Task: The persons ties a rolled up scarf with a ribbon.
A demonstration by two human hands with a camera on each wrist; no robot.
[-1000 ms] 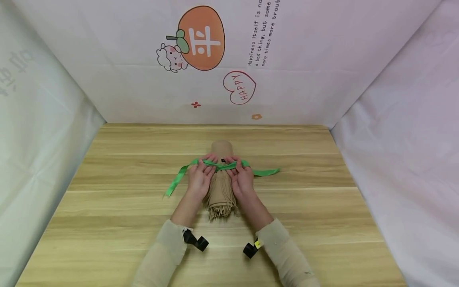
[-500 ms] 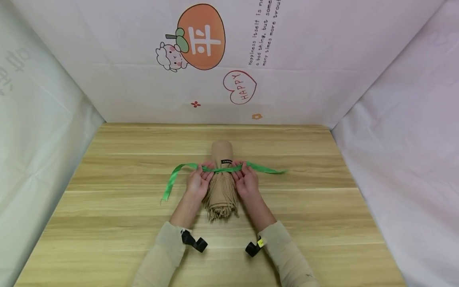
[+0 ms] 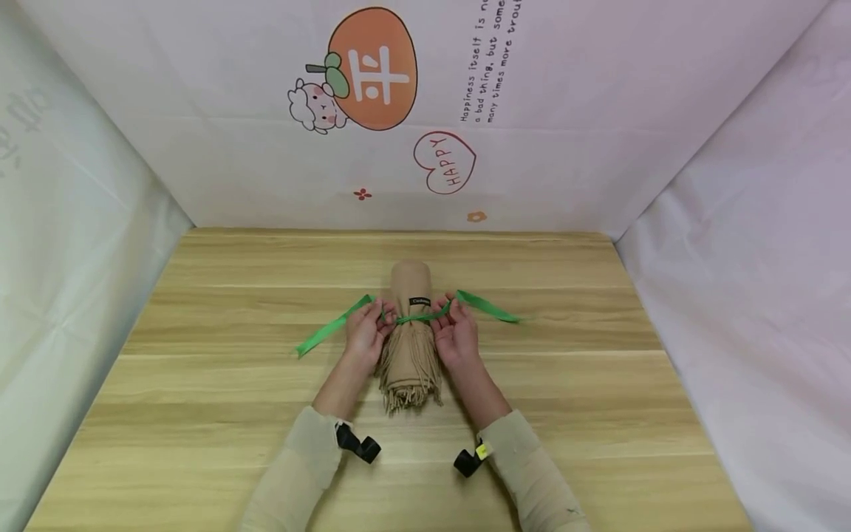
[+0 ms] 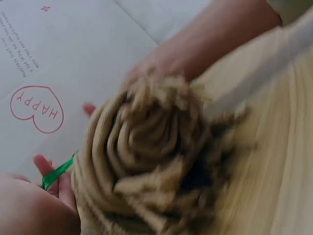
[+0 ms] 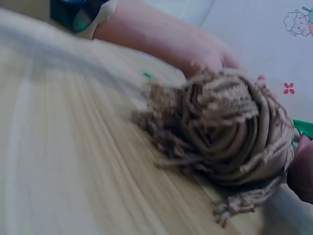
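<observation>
A rolled beige scarf (image 3: 411,279) lies lengthwise on the table, its fringe toward the person. Round its middle runs a green ribbon (image 3: 335,325), drawn snug so the cloth gathers there, below a small black label (image 3: 419,301). My left hand (image 3: 366,332) pinches the ribbon left of the scarf, and my right hand (image 3: 459,336) pinches it on the other side. Loose ribbon ends trail outward past both hands. Each wrist view is filled by the coiled fringe end (image 4: 151,132), with a bit of ribbon (image 5: 304,127) at the edge. The scarf's underside is hidden.
The wooden table (image 3: 565,399) ends at a white printed backdrop (image 3: 545,170), with pale cloth walls (image 3: 751,281) on either side. Black wrist mounts (image 3: 359,445) stick out inward from both sleeves.
The ribbon's crossing has tightened and slid slightly toward the fringe, and the label has come into full view. Both hands have moved a little apart. The ribbon's loose ends have shifted.
</observation>
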